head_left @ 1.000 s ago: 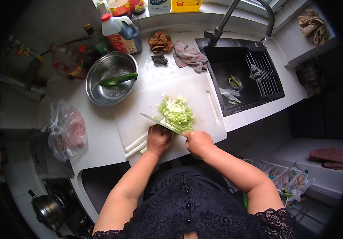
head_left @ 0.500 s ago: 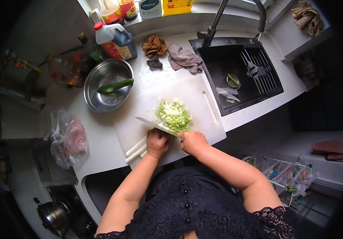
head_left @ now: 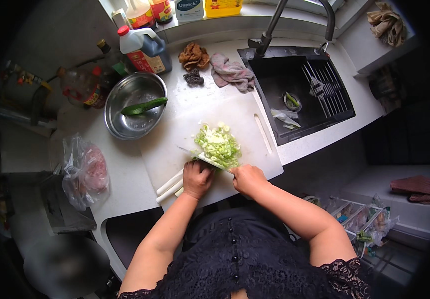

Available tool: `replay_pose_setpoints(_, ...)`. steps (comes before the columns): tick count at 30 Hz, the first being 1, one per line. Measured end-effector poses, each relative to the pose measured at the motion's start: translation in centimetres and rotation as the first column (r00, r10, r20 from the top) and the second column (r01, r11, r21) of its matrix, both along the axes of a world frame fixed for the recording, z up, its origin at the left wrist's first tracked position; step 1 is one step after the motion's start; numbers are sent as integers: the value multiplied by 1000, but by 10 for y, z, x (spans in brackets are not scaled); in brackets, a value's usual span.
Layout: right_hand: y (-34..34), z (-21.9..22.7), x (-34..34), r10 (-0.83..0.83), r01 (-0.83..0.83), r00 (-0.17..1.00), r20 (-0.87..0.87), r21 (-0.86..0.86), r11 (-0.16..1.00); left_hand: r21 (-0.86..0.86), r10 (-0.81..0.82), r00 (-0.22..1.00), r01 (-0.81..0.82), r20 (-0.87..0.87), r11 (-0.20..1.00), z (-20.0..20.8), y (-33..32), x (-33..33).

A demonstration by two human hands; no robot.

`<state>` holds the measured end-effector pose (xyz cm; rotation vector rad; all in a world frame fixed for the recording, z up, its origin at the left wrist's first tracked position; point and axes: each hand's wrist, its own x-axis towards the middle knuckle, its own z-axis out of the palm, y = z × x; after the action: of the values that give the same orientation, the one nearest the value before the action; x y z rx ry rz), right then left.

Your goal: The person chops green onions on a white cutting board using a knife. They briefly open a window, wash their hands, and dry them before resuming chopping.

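Note:
My right hand (head_left: 250,179) is closed round the handle of a kitchen knife (head_left: 214,162), whose blade slants up to the left across the cutting board (head_left: 167,137). Just left of the blade my left hand (head_left: 198,178) has its fingers curled down on scallion stalks; the fingertips and what lies under them are mostly hidden. White stalk ends (head_left: 169,184) stick out to the left of that hand. Beyond the blade lies a heap of chopped scallion (head_left: 218,142), pale and green. The knife touches or nearly touches the near side of the heap.
A steel bowl (head_left: 118,127) holding a cucumber (head_left: 144,106) stands back left, before several bottles. Bagged pink meat (head_left: 95,167) lies left. A grey cloth (head_left: 231,72) and scouring pad (head_left: 193,76) sit behind the board. A black sink (head_left: 315,122) is at right. The lower left is blurred.
My right hand and the knife have shifted slightly right and nearer to me. My left hand stays almost where it was on the stalks. A blur now covers the pot at lower left.

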<state>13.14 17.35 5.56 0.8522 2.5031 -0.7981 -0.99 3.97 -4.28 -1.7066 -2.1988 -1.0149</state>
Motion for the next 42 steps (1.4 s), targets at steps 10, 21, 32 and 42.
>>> replay_pose_setpoints(10, 2, -19, -24, -51, 51, 999, -5, -17, 999, -28, 9, 1000, -9, 14, 1000, -3, 0, 1)
replay_pose_setpoints(21, -6, -29, -31, -45, 45, 998, -37, 14, 999, -62, -2, 1000, 3, 15, 998, 1, -4, 2)
replay_pose_setpoints(32, 16, -22, -12, -163, 158, 942, -293, -42, 987, -41, -43, 996, 47, 84, 998, 17, -3, 2)
replay_pose_setpoints(42, 22, -9, 28, 20, 56, 884, -467, 148, 987, 123, 133, 986, -145, 97, 982, 56, -38, -38)
